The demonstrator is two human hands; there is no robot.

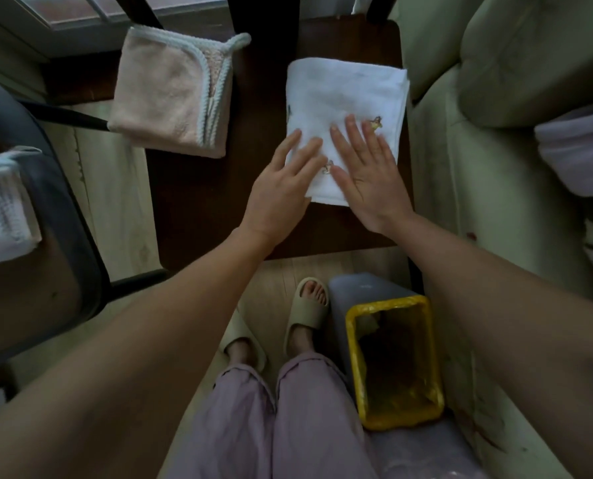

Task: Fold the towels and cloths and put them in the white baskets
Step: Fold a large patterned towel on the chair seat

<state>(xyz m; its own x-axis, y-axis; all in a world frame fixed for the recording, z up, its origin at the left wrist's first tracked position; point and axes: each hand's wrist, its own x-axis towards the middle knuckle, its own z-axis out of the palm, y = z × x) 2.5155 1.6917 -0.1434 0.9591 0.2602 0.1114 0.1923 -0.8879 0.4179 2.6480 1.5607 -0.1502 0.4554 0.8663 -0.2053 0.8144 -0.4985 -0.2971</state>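
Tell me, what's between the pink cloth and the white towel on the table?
Nothing sits there. In the head view, only a bare strip of the dark wooden table separates the pink cloth from the white towel.

Head-worn view — steeply downward, close

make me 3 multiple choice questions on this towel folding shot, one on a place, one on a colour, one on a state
1. Where does the pink cloth lie?
A. on the dark table's far left corner
B. in the bin
C. on the sofa

2. What colour is the liner of the bin by the person's feet?
A. blue
B. yellow
C. red

3. How are the hands on the white towel?
A. both fists
B. one lifted away
C. both flat, fingers straight

Answers:
1 A, it overhangs that corner.
2 B, the rim shows yellow.
3 C, left hand and right hand press flat on it.
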